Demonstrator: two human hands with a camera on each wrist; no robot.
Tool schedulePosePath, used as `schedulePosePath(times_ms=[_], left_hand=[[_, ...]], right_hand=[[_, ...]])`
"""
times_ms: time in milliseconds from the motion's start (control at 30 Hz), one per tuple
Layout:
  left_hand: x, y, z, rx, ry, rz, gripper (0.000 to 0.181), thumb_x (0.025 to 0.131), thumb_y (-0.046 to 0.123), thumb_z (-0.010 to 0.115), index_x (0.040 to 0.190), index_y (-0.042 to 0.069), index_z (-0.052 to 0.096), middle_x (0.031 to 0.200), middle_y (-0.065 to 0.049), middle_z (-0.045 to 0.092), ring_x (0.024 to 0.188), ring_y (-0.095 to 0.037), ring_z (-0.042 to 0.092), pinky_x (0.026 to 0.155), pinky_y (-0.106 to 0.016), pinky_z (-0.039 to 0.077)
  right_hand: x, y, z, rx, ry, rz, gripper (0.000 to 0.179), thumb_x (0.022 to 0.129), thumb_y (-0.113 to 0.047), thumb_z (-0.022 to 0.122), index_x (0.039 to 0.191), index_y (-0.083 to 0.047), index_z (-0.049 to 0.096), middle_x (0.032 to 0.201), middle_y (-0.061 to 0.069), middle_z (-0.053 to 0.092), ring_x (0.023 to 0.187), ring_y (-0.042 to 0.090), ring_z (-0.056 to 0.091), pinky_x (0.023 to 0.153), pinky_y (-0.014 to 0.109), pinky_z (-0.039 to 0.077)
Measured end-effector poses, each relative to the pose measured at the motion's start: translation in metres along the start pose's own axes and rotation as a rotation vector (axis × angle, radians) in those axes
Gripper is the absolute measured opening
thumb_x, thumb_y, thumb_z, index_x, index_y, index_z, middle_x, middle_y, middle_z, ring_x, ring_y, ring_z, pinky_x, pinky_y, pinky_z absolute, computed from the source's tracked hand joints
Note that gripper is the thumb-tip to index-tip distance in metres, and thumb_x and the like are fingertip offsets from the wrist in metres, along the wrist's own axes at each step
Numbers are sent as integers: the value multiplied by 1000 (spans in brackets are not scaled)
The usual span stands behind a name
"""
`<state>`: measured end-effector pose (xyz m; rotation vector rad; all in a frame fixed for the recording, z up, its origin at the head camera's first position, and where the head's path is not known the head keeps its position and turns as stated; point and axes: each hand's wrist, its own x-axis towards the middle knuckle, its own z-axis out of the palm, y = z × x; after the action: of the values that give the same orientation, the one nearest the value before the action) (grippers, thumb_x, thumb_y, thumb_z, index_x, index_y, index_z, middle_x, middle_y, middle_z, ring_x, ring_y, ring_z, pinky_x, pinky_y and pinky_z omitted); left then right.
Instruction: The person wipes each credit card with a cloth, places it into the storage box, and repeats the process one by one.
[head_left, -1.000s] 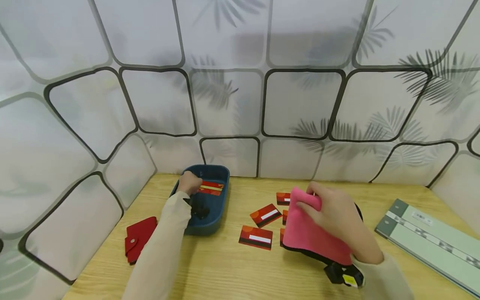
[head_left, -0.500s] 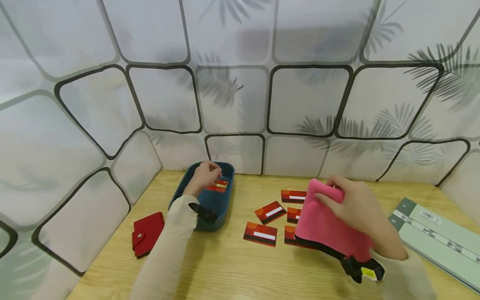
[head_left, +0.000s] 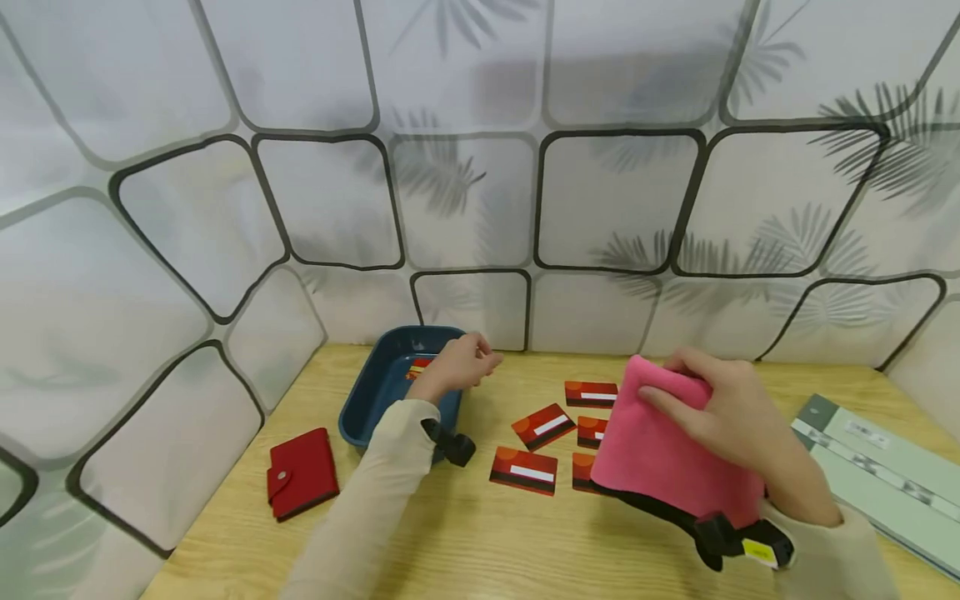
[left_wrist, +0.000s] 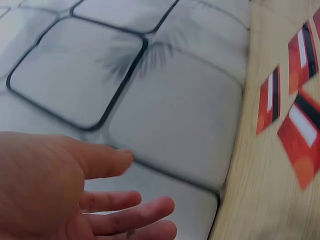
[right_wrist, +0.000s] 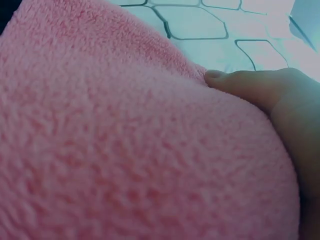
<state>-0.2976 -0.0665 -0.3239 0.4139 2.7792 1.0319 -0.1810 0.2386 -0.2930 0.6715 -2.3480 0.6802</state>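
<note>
My left hand (head_left: 461, 362) is in the air above the right rim of a blue plastic basin (head_left: 352, 425), fingers loosely bent and holding nothing. The left wrist view shows the same hand (left_wrist: 45, 185) with thumb and fingers apart. Inside the basin a red and yellow card (head_left: 417, 367) is partly hidden by that hand. On the right, thumb and fingers of my right hand (head_left: 738, 408) pinch the top of a fluffy pink cloth (head_left: 660, 458), which hangs from the grip. A dark edge shows along the cloth's lower side. Close up, pink pile (right_wrist: 140, 150) fills most of the right wrist view.
Several red bank cards (head_left: 523, 472) lie between basin and cloth, some partly covered by the cloth in this view. A red snap wallet (head_left: 303, 475) lies left of the basin. A pale green notebook (head_left: 885, 467) rests at the right. Patterned sheeting (head_left: 472, 208) walls the table's back.
My left hand has come up out of the basin and moved right to its rim. The right hand, still gripping the pink cloth, has shifted right, uncovering more of the cards.
</note>
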Motion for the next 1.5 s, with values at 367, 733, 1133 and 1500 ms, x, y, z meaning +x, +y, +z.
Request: schedulePosePath(times_ms=[367,733,1133,1500], left_hand=[[17,41,65,29,-41,29,51,79,33,80,115,3,60,102,-8,68,88,-22,63,75,-32,51],[57,22,112,-57,-157,86,57,82,19,77,130,2,52,129,-12,55,115,-25,54,98,-34,46],[75,23,119,198,-151,92,59,78,35,80,130,13,60,144,-10,41,130,-29,37,101,-40,43],[77,22,124,174,-104,40,48,77,26,83,118,7,67,135,-13,43,128,-29,34,98,-35,45]], right_hand=[[-14,6,-6,61,14,1,33,67,-8,86,85,-23,63,65,-11,58,53,-1,49,46,14,40],[-13,6,-13,64,69,8,32,66,-4,85,86,-19,65,67,-9,60,54,0,50,46,15,40],[-4,2,-13,8,66,-43,31,65,-8,86,85,-19,64,67,-8,61,55,-1,50,47,14,41],[-3,11,-1,-37,91,-36,29,66,-7,85,86,-13,64,65,-6,59,53,1,47,46,15,39]])
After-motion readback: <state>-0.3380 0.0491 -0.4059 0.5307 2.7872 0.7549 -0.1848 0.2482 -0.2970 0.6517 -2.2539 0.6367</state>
